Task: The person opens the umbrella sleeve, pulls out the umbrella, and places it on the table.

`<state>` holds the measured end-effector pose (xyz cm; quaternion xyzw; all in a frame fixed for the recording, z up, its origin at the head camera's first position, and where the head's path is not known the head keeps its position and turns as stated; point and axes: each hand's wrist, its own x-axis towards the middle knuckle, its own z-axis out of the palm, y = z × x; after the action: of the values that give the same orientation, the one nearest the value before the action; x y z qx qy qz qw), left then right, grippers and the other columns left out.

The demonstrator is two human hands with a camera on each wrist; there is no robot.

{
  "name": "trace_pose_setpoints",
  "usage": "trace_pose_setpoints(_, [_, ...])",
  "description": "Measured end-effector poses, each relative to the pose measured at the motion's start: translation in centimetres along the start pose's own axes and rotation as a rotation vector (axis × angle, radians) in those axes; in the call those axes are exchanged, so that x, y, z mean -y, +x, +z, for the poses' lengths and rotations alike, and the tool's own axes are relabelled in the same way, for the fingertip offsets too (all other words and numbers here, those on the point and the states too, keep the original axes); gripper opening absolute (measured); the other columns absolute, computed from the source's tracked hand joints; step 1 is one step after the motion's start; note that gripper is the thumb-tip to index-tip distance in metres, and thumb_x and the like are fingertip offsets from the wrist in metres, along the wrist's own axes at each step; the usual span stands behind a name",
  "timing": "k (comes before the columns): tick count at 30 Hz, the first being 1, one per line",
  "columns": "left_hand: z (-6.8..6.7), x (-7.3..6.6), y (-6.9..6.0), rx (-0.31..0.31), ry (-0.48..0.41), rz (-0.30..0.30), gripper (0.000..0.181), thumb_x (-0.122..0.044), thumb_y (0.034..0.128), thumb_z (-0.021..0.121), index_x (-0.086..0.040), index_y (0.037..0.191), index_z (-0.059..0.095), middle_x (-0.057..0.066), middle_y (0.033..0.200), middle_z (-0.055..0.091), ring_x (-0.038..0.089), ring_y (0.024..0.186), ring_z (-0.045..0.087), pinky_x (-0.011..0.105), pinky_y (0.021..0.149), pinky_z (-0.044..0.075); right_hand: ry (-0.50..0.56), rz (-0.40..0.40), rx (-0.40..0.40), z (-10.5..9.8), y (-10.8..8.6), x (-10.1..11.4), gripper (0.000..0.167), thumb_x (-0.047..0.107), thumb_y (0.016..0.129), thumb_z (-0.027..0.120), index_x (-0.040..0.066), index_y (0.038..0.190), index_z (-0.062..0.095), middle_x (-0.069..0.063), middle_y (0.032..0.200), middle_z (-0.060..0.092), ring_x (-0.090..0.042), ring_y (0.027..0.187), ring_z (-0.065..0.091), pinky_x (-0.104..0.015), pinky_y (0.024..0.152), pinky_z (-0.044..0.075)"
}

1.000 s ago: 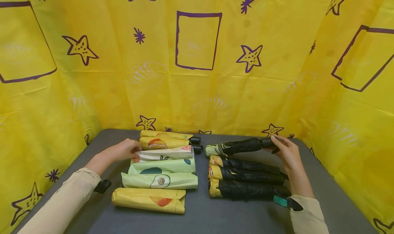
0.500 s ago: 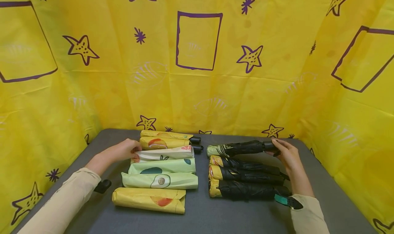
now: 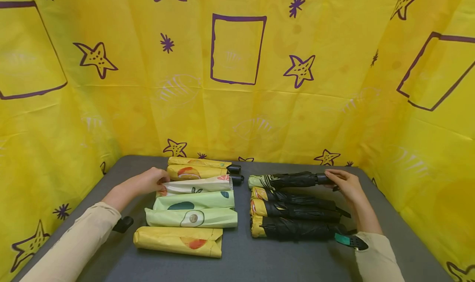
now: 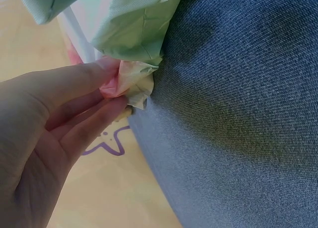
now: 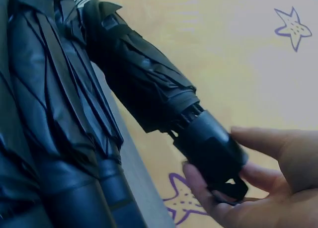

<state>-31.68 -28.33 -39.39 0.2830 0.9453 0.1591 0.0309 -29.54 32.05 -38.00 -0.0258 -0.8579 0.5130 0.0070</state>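
At the far end of the right-hand row lies a folded black umbrella (image 3: 297, 180) with a light green striped tip. My right hand (image 3: 349, 187) holds it by its black handle (image 5: 211, 143), thumb on one side and fingers on the other. In the left-hand row, my left hand (image 3: 148, 181) pinches the end of a white bundle with pink fruit print (image 3: 200, 185). The left wrist view gives that pinched pink and cream fabric corner (image 4: 131, 81) up close. Just in front of it lie two light green bundles, one bearing an avocado print (image 3: 219, 218).
Behind the white bundle are two yellow fruit-print umbrellas (image 3: 193, 172) with black handles. A yellow bundle (image 3: 167, 237) lies nearest on the left. Several black umbrellas with yellow tips (image 3: 297, 228) line the right. Yellow patterned cloth (image 3: 237, 109) walls in the grey table (image 3: 237, 269).
My right hand has lowered the black umbrella's handle end slightly, and its wrist has shifted a little to the right. The left hand has kept its place on the white bundle.
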Motion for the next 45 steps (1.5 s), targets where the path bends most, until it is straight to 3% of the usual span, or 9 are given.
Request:
trace_pose_setpoints(2, [0.0, 0.0, 0.0, 0.006, -0.005, -0.006, 0.009, -0.006, 0.0789, 0.077, -0.006, 0.080, 0.068, -0.002, 0.072, 0.064, 0.005, 0.063, 0.048, 0.019, 0.057, 0.040, -0.039, -0.016, 0.012, -0.2, 0.0, 0.1, 0.067, 0.043, 0.096, 0.057, -0.004, 0.142, 0.045, -0.008, 0.121, 0.065, -0.011, 0.086, 0.071, -0.041, 0.094, 0.050])
trace_pose_setpoints(5, [-0.1, 0.0, 0.0, 0.011, -0.010, -0.010, 0.009, -0.005, 0.0796, 0.076, -0.006, 0.080, 0.067, -0.002, 0.071, 0.064, 0.006, 0.062, 0.048, 0.019, 0.057, 0.040, -0.094, -0.017, 0.051, -0.4, 0.0, 0.3, 0.065, 0.039, 0.095, 0.061, -0.005, 0.140, 0.046, -0.026, 0.133, 0.057, -0.024, 0.093, 0.072, -0.054, 0.098, 0.044])
trace_pose_setpoints(9, [-0.1, -0.1, 0.0, 0.014, -0.013, -0.014, 0.009, -0.005, 0.0799, 0.076, -0.006, 0.080, 0.067, -0.002, 0.071, 0.064, 0.007, 0.063, 0.048, 0.019, 0.057, 0.040, -0.186, -0.023, 0.096, -0.8, 0.1, 0.6, 0.062, 0.031, 0.093, 0.064, -0.008, 0.138, 0.046, -0.036, 0.136, 0.050, -0.034, 0.096, 0.070, -0.054, 0.093, 0.047])
trace_pose_setpoints(16, [-0.2, -0.2, 0.0, 0.011, -0.001, -0.013, 0.009, -0.006, 0.0794, 0.076, -0.006, 0.080, 0.067, -0.002, 0.072, 0.064, 0.006, 0.063, 0.048, 0.020, 0.057, 0.040, -0.304, -0.045, 0.139, -1.4, 0.5, 1.1, 0.058, 0.021, 0.088, 0.071, -0.012, 0.131, 0.050, -0.038, 0.129, 0.053, -0.032, 0.088, 0.069, -0.037, 0.073, 0.053])
trace_pose_setpoints(23, [-0.2, -0.1, 0.0, 0.016, -0.002, -0.017, 0.008, -0.005, 0.0799, 0.076, -0.005, 0.081, 0.068, -0.002, 0.072, 0.064, 0.005, 0.063, 0.048, 0.020, 0.058, 0.041, -0.351, -0.073, 0.177, -1.6, 0.9, 0.9, 0.053, 0.016, 0.086, 0.072, -0.010, 0.128, 0.054, -0.038, 0.133, 0.048, -0.035, 0.089, 0.067, -0.039, 0.074, 0.053])
trace_pose_setpoints(31, [-0.1, -0.1, 0.0, 0.021, -0.008, -0.017, 0.007, -0.005, 0.0801, 0.075, -0.005, 0.081, 0.068, -0.002, 0.072, 0.065, 0.005, 0.063, 0.048, 0.020, 0.057, 0.041, -0.486, -0.166, 0.180, -1.5, 1.6, -0.6, 0.042, 0.009, 0.080, 0.076, -0.009, 0.115, 0.063, -0.036, 0.121, 0.058, -0.051, 0.110, 0.053, -0.044, 0.076, 0.052])
trace_pose_setpoints(39, [-0.2, -0.2, 0.1, 0.026, -0.014, -0.022, 0.007, -0.005, 0.0806, 0.075, -0.005, 0.082, 0.068, -0.001, 0.073, 0.065, 0.006, 0.063, 0.049, 0.020, 0.057, 0.041, -0.432, -0.297, 0.215, -1.8, 3.1, -3.5, 0.036, 0.007, 0.071, 0.078, -0.001, 0.105, 0.069, -0.029, 0.105, 0.066, -0.045, 0.096, 0.060, -0.039, 0.066, 0.051])
trace_pose_setpoints(41, [-0.2, -0.1, 0.1, 0.031, -0.019, -0.023, 0.007, -0.005, 0.0809, 0.075, -0.005, 0.082, 0.068, -0.002, 0.073, 0.065, 0.006, 0.063, 0.049, 0.020, 0.057, 0.041, -0.419, -0.299, 0.223, -1.8, 3.3, -3.9, 0.036, 0.006, 0.069, 0.078, -0.001, 0.103, 0.069, -0.029, 0.103, 0.067, -0.041, 0.092, 0.060, -0.035, 0.062, 0.048])
trace_pose_setpoints(45, [-0.1, -0.1, 0.1, 0.034, -0.015, -0.027, 0.006, -0.004, 0.0816, 0.074, -0.006, 0.083, 0.068, -0.002, 0.074, 0.065, 0.005, 0.064, 0.049, 0.020, 0.058, 0.041, -0.423, -0.210, 0.222, -1.3, 2.8, -3.2, 0.039, 0.000, 0.069, 0.075, -0.006, 0.106, 0.066, -0.036, 0.109, 0.063, -0.043, 0.093, 0.060, -0.034, 0.062, 0.048])
